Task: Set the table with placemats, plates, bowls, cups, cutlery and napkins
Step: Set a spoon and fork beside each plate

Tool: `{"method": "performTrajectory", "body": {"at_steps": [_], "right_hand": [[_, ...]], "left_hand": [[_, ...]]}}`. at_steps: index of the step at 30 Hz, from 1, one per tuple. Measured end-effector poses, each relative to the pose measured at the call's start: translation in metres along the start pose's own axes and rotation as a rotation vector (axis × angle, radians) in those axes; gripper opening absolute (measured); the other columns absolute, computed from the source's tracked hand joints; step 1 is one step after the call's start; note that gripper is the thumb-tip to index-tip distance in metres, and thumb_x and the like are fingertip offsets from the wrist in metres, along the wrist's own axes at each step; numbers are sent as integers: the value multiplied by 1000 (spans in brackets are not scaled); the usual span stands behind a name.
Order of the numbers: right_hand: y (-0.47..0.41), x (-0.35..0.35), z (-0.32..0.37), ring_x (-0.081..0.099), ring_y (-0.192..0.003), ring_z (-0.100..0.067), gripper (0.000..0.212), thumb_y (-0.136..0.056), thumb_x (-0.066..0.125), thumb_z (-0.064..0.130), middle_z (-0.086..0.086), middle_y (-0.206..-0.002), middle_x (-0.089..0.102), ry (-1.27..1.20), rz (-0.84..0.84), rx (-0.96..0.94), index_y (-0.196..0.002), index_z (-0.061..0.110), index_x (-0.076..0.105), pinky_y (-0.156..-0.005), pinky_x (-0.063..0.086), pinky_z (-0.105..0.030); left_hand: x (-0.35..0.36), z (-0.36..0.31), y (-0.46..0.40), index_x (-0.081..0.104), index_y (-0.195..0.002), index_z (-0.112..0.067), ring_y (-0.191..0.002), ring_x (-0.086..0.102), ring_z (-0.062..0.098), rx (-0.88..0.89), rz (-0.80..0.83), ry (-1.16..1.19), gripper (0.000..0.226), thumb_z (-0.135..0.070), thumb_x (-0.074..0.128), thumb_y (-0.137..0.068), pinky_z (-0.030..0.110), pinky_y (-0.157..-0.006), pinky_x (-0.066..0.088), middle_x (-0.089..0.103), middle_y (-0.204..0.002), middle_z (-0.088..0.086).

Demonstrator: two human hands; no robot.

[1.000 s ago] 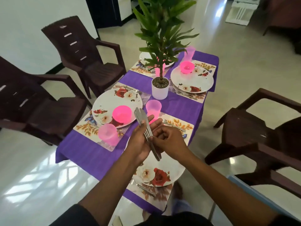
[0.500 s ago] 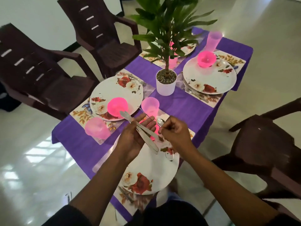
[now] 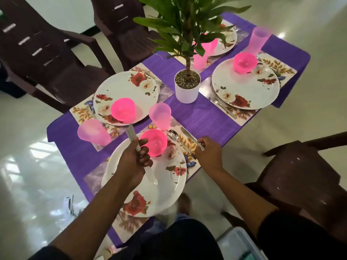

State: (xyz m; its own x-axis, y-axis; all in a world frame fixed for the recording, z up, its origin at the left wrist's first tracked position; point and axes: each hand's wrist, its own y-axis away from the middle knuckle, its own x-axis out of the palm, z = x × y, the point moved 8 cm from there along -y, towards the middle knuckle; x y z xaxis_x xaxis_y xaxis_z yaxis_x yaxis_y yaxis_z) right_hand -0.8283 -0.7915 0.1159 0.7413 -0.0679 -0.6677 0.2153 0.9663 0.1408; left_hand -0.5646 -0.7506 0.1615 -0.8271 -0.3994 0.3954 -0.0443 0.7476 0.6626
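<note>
From my feed, the left hand (image 3: 134, 162) is clenched around a bundle of cutlery (image 3: 139, 152); how many pieces are in it I cannot tell, since the fingers cover the middle and only a handle end at 12 o'clock and a blade-like tip toward 5 o'clock stick out. It hovers over the near plate (image 3: 150, 186), whose 10 o'clock edge is covered by the wrist. A pink bowl (image 3: 155, 142) sits at that plate's 12 o'clock, touching the left fingers as far as I can judge.

The right hand (image 3: 207, 153) pinches the handle of a knife (image 3: 190, 136); the blade points to 11 o'clock over the near placemat (image 3: 187, 143), and I cannot tell whether it touches down. A spoon (image 3: 173, 136) lies just beside it, toward 9 o'clock.

A pink cup (image 3: 160, 115) stands at 12 o'clock of the bowl. The potted plant (image 3: 187, 85) at the table's centre hides much of the far-left setting behind its leaves. The purple tablecloth's (image 3: 202, 117) near corner is hidden by my own body. Cutlery beside the far-right plate (image 3: 246, 87) is partly tucked under its rim.
</note>
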Motion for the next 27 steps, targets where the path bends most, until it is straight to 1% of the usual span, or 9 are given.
{"method": "performTrajectory", "body": {"at_steps": [1, 2, 3, 6, 8, 13, 16, 20, 27], "right_hand": [[-5, 8, -2, 68, -95, -22, 19, -88, 74, 9, -7, -102, 73, 35, 21, -6, -107, 9, 71, -80, 57, -34], [-9, 14, -2, 67, -97, -26, 19, -88, 73, 9, -10, -104, 73, 61, 30, -21, -108, 8, 71, -83, 56, -38], [-13, 19, 0, 66, -98, -28, 19, -88, 72, 8, -11, -106, 71, 84, 30, -45, -108, 7, 71, -84, 54, -38], [-24, 29, 6, 63, -93, -32, 16, -88, 70, 9, -13, -108, 63, 179, 14, -98, -104, 10, 70, -74, 44, -34], [-31, 34, 11, 63, -91, -32, 15, -89, 70, 11, -13, -107, 62, 243, 15, -122, -103, 11, 69, -70, 43, -33], [-38, 40, 14, 62, -90, -29, 16, -87, 73, 22, -11, -94, 67, 375, 13, -159, -99, 11, 71, -73, 50, -38], [-37, 43, 13, 61, -87, -27, 16, -90, 70, 23, -11, -94, 65, 393, 22, -179, -99, 10, 70, -70, 47, -35], [-38, 41, 10, 61, -86, -21, 15, -95, 67, 23, -7, -97, 64, 357, 62, -179, -102, 11, 71, -70, 52, -33], [-43, 39, 12, 60, -79, -13, 18, -98, 67, 27, -2, -91, 66, 373, 84, -194, -100, 12, 76, -71, 55, -28]], "left_hand": [[-2, 0, 0, 61, -101, -16, -51, 21, 10, 0, -9, 5, 27, -34, 43, -110, 25, -53, 19, 32, -65, -4], [-5, -1, 0, 61, -101, -15, -51, 21, 10, 1, -17, 12, 26, -34, 44, -110, 25, -53, 19, 32, -65, -4], [-7, -1, -1, 61, -102, -15, -51, 21, 10, 3, -27, 17, 26, -34, 45, -109, 25, -53, 20, 32, -65, -3], [-16, -2, -6, 62, -104, -14, -50, 22, 9, 8, -63, 7, 23, -32, 49, -108, 25, -51, 22, 33, -66, -3], [-23, -2, -9, 63, -106, -15, -51, 22, 10, 22, -93, -15, 21, -30, 49, -108, 24, -49, 23, 32, -66, -3], [-34, 2, -8, 64, -105, -14, -53, 22, 10, 25, -121, -21, 21, -30, 49, -108, 24, -48, 24, 31, -67, -3], [-37, 2, -6, 63, -107, -14, -54, 22, 10, 25, -133, -14, 21, -31, 50, -108, 24, -50, 24, 31, -67, -3], [-42, 0, -5, 61, -112, -13, -54, 22, 10, 36, -152, 0, 20, -29, 51, -106, 25, -50, 25, 32, -67, -2], [-46, 2, -2, 61, -115, -12, -54, 23, 10, 33, -180, 25, 23, -31, 50, -108, 24, -50, 25, 33, -67, -3]]}}
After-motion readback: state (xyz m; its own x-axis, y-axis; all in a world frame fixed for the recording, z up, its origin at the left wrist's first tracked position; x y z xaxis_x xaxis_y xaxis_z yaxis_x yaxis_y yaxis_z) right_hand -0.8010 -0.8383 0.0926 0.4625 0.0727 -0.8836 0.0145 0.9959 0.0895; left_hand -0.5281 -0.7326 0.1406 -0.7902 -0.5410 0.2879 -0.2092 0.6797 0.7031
